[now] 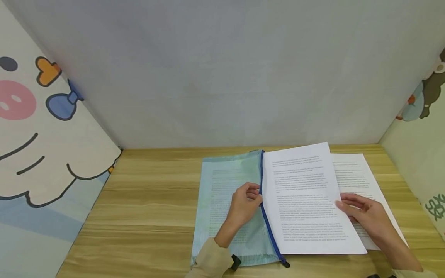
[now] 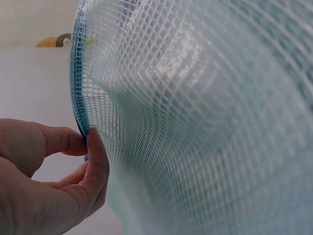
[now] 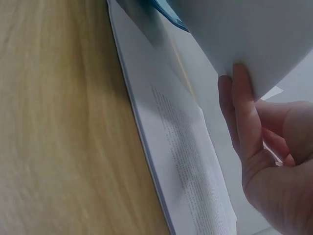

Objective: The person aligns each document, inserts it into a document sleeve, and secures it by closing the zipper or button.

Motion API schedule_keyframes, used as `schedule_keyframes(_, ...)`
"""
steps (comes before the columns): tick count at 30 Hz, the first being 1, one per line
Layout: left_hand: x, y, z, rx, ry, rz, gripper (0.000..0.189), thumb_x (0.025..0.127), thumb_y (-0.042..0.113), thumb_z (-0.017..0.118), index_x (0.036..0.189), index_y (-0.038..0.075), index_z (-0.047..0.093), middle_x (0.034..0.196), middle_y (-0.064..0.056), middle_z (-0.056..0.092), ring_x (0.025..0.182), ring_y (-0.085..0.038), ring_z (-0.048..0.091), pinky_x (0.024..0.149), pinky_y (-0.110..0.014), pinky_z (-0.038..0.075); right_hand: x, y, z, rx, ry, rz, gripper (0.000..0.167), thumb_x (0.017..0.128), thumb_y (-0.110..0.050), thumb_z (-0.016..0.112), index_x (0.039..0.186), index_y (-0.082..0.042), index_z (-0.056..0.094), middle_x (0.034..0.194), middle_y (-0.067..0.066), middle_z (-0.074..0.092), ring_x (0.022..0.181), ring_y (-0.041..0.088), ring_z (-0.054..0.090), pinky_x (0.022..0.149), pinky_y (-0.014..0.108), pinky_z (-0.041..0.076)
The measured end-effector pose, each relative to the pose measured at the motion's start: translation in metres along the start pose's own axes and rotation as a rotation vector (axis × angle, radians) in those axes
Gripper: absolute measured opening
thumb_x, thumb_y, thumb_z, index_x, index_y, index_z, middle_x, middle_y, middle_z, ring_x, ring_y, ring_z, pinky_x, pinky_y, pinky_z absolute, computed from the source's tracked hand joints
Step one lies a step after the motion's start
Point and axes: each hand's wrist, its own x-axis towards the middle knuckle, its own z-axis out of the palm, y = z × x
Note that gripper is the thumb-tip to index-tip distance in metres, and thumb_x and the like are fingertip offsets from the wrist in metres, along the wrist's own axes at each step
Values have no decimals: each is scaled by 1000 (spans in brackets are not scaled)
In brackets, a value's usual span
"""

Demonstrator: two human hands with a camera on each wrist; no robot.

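Observation:
A pale green mesh zipper pouch (image 1: 222, 193) lies on the table with printed text showing through it. Its blue zipper edge (image 1: 269, 227) runs along the right side. My left hand (image 1: 243, 204) pinches that edge between thumb and fingers; in the left wrist view the hand (image 2: 63, 171) holds the mesh wall (image 2: 186, 112) raised. My right hand (image 1: 368, 216) pinches the right edge of a printed paper sheet (image 1: 306, 200), whose left side meets the zipper opening. In the right wrist view, the fingers (image 3: 249, 117) press against the lifted sheet (image 3: 254, 39).
More printed paper (image 1: 354, 173) lies on the table beneath the right hand and the held sheet. The wooden table (image 1: 146, 208) extends to the left. A grey wall (image 1: 243, 77) stands behind, with cartoon-printed panels (image 1: 28, 135) at the sides.

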Motion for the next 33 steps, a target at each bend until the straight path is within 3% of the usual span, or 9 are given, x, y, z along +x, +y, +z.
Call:
schedule_keyframes(5,0,0,2,7,-9,11,21,90,-1,64,111,-3,70,94,-7,67,82,-14,66,72,-24,55,0,-2,4,-38,6,-4,19,96,-16,75,109,-29,74,95,-21,72,77,6,71,64,27,60)
schedule_keyframes(8,0,0,2,12,-7,20,21,90,-1,64,110,-3,69,94,-7,67,82,-15,66,73,-24,55,1,-3,6,-67,13,0,18,96,-18,75,114,-20,74,94,-22,71,77,6,71,64,27,60)
schedule_keyframes(15,1,-2,4,25,21,34,21,88,-3,64,108,-2,70,91,-7,68,80,-14,66,72,-23,56,1,-6,14,-150,18,-8,51,95,-22,76,130,12,61,93,-21,70,80,2,69,65,25,60)
schedule_keyframes(23,2,0,5,35,72,51,21,86,-4,65,106,-4,70,89,-9,69,79,-16,67,71,-25,57,-1,-9,12,-167,9,-22,48,96,-16,75,128,17,59,92,-22,69,80,-1,68,65,24,59)
schedule_keyframes(33,1,-1,6,27,51,42,21,86,-4,64,106,-2,71,90,-7,68,80,-13,66,72,-23,56,1,-14,14,-182,-29,-60,49,96,-16,74,129,18,59,95,-23,69,83,-2,69,66,24,60)
